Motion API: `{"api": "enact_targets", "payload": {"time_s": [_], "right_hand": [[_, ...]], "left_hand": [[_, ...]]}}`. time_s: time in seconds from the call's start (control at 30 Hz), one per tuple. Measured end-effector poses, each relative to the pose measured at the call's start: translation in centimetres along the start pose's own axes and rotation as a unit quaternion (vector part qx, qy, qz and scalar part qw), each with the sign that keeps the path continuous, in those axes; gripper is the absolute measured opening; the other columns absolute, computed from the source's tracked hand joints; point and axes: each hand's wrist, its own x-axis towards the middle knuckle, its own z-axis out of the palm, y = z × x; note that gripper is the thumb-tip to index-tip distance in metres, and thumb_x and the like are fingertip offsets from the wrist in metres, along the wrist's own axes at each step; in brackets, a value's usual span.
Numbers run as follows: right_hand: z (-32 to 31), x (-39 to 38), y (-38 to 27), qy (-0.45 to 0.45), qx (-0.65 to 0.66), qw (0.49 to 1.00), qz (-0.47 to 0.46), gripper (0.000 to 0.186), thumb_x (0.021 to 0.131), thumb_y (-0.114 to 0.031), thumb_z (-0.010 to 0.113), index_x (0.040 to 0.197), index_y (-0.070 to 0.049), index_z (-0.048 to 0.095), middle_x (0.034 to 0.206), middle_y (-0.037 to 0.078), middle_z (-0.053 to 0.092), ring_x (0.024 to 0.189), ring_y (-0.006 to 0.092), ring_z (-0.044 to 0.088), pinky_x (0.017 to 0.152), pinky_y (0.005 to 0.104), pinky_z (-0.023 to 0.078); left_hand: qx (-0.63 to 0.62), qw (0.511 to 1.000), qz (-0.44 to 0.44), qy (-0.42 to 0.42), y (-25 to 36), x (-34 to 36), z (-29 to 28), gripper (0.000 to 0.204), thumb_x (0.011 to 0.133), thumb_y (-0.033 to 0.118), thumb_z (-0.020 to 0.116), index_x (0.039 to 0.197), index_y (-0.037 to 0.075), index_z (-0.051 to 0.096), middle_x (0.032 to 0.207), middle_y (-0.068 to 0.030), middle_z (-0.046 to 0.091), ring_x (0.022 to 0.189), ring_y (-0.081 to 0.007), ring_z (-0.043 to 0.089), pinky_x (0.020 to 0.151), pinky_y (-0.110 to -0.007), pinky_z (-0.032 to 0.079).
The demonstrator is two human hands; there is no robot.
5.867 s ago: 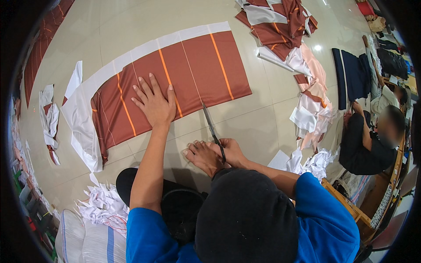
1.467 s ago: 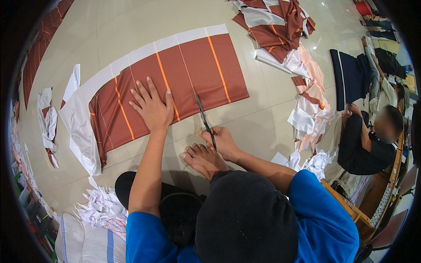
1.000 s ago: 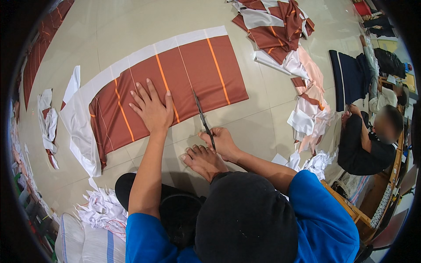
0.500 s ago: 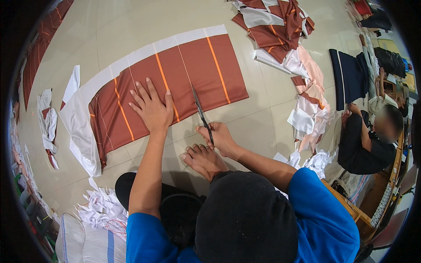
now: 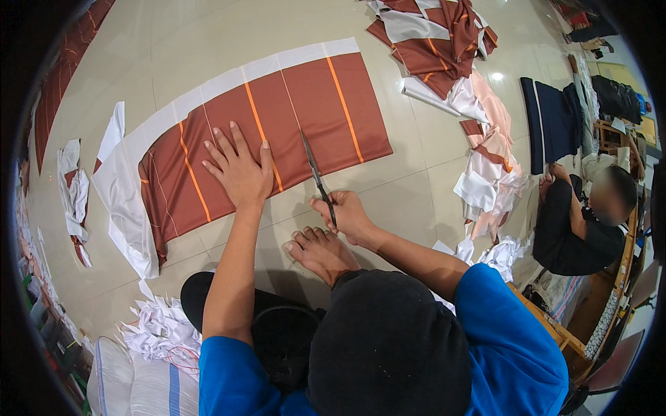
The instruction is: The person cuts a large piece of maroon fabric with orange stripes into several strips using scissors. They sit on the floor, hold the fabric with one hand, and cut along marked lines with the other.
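Note:
Spread on the tiled floor lies a brown fabric panel (image 5: 222, 149) with orange stripes, thin pale lines and a white border along its far edge. My left hand (image 5: 243, 170) rests flat on it, fingers spread, between two orange stripes. In my right hand (image 5: 348, 216) is a pair of dark scissors (image 5: 316, 170), gripped at the handles by the panel's near edge. The blades lie over the cloth along a thin pale line, pointing away from me. Whether cloth sits between the blades is too fine to tell. My bare foot (image 5: 320, 251) is just nearer than the scissors.
A heap of brown and white cloth (image 5: 437, 41) lies at the far right, with pale pink and white pieces (image 5: 489, 173) below it. White scraps (image 5: 163, 322) and woven sacks (image 5: 152, 385) are at lower left. Another person (image 5: 579, 222) sits at right beside navy cloth (image 5: 555, 125).
The scissors' blades have drawn slightly closer together, their tips a touch farther along the pale line. My left hand stays put on the fabric.

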Motion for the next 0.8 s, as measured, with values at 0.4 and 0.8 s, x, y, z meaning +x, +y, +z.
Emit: {"api": "enact_targets", "payload": {"time_s": [0.4, 0.8], "right_hand": [[0.5, 0.7, -1.6, 0.007, 0.018, 1.0, -0.011, 0.046, 0.095, -0.037, 0.087, 0.073, -0.006, 0.061, 0.057, 0.003, 0.059, 0.046, 0.0115, 0.053, 0.044, 0.0309, 0.041], [0.4, 1.6, -1.3, 0.005, 0.024, 1.0, -0.002, 0.044, 0.094, -0.035, 0.088, 0.075, -0.005, 0.063, 0.059, 0.004, 0.06, 0.046, 0.011, 0.052, 0.043, 0.031, 0.039]], "left_hand": [[-0.002, 1.0, -0.006, -0.017, 0.2, 0.1, -0.3, 0.088, 0.113, 0.063, 0.045, 0.182, 0.013, 0.023, 0.187, -0.0251, 0.016, 0.171, -0.0536, 0.01, 0.134, -0.075, 0.01], [0.003, 1.0, -0.005, -0.018, 0.1, 0.1, -0.3, 0.088, 0.113, 0.063, 0.045, 0.182, 0.013, 0.023, 0.187, -0.0252, 0.015, 0.171, -0.0534, 0.01, 0.134, -0.075, 0.009]]}}
